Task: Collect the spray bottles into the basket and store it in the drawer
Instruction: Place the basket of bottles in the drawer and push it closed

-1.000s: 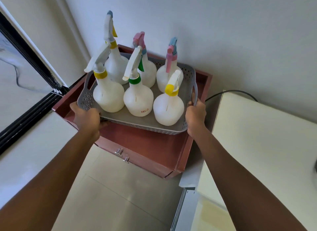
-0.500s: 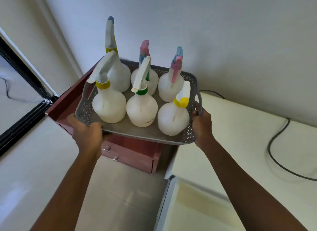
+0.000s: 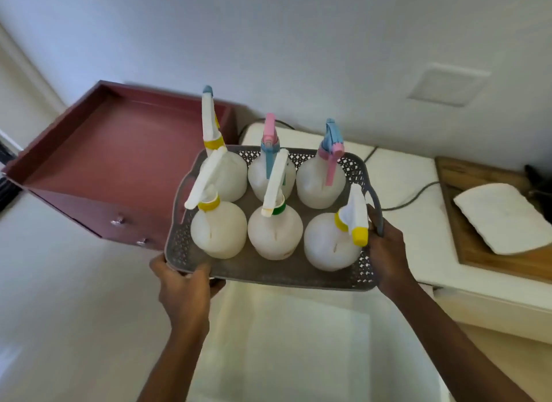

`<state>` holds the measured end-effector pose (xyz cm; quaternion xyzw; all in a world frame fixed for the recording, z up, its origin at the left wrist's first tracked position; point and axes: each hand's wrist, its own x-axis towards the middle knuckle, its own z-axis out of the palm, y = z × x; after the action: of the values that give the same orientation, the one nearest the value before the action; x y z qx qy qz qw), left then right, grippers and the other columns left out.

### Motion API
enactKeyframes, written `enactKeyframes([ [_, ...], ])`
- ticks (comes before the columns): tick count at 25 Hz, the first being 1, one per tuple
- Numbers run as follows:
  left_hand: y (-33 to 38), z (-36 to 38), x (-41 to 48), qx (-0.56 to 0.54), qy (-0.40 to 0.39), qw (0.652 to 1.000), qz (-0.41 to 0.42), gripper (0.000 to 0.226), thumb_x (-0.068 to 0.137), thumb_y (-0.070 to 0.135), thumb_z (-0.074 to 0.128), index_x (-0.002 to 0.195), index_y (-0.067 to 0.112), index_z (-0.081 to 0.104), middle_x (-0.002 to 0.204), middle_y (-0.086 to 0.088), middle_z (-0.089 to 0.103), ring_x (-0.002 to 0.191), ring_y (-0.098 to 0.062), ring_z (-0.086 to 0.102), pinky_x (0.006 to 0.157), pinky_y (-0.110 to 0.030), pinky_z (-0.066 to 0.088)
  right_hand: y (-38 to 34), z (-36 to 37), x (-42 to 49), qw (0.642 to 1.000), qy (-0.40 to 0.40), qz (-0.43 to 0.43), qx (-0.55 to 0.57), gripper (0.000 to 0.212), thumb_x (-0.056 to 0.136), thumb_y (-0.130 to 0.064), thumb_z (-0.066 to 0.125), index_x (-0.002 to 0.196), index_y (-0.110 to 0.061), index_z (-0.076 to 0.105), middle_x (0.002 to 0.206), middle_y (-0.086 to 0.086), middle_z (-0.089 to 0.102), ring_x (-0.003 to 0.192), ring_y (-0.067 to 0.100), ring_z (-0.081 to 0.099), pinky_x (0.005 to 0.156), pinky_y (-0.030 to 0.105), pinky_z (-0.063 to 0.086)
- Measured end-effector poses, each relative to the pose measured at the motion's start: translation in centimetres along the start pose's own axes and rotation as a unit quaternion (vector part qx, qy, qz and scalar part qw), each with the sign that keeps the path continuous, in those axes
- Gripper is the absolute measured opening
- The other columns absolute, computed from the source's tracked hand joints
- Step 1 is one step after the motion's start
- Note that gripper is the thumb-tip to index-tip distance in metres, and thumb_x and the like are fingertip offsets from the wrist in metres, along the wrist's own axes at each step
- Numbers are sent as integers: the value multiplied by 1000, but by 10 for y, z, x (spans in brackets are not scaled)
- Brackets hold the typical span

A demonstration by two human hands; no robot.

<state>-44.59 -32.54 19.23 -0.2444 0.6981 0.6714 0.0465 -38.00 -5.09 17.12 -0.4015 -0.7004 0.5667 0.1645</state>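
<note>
I carry a grey perforated basket (image 3: 268, 271) in the air, level, with several white spray bottles (image 3: 219, 231) standing upright in two rows inside it. Their triggers and collars are yellow, green, pink and blue. My left hand (image 3: 185, 285) grips the basket's near left corner from below. My right hand (image 3: 386, 252) holds the right side by the handle. The maroon cabinet (image 3: 98, 159) with its tray-like top stands to the left of the basket, and two small metal knobs (image 3: 118, 220) show on its front.
A white counter (image 3: 418, 231) lies behind and right of the basket, with a grey cable (image 3: 415, 194) across it. A wooden board (image 3: 478, 252) bearing a white folded cloth (image 3: 504, 219) sits at the far right. An open white compartment (image 3: 283, 342) is below the basket.
The basket has come off the maroon cabinet and moved right and toward me, now hanging over the white unit. The cabinet top is bare. Both hands keep their grip.
</note>
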Motion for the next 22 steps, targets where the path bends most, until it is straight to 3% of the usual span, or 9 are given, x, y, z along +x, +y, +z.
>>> enactKeyframes([
  [5,-63,3,-70,32,-18,998,-42,47,76,3,65,112,22,42,116,-16,54,91,-32,63,54,-31,59,68,-83,-49,999,25,26,-16,44,88,-9,53,125,-32,56,112,-2,70,106,18,63,97,49,48],
  [8,-92,-2,-97,85,-23,995,-55,47,75,5,68,111,24,43,113,-14,55,95,-30,61,58,-34,60,106,-109,-79,998,46,46,-6,41,91,-11,53,125,-33,57,91,-11,71,95,17,62,88,42,50],
  [12,-111,-19,-112,169,-38,983,-63,46,73,5,70,108,20,44,105,-13,57,80,-18,61,77,-41,57,140,-117,-115,997,50,54,19,45,92,-5,51,126,-35,54,86,-27,70,92,13,59,82,34,47],
  [14,-119,-27,-115,215,-33,974,-68,45,71,4,71,104,20,44,98,-12,59,73,-16,61,83,-44,54,155,-119,-130,997,50,57,29,46,93,-4,49,129,-33,51,100,-21,70,96,8,59,85,31,48],
  [16,-127,-36,-117,266,-34,961,-71,44,69,7,72,100,20,44,90,-11,62,76,-26,64,86,-42,50,169,-121,-143,996,48,64,31,45,95,-6,46,130,-34,48,113,-21,64,96,-3,59,85,18,48],
  [18,-133,-42,-117,299,-43,950,-79,45,68,8,74,101,16,44,89,-9,61,81,-31,60,84,-38,43,182,-122,-153,995,46,78,34,47,95,-6,45,131,-36,47,107,-20,63,84,-9,57,75,9,47],
  [22,-154,-47,-108,331,-58,939,-78,46,67,4,75,101,8,43,88,-10,57,84,-31,51,77,-36,38,210,-114,-154,993,40,103,33,53,94,-3,46,121,-49,52,101,-8,65,82,2,58,73,16,50],
])
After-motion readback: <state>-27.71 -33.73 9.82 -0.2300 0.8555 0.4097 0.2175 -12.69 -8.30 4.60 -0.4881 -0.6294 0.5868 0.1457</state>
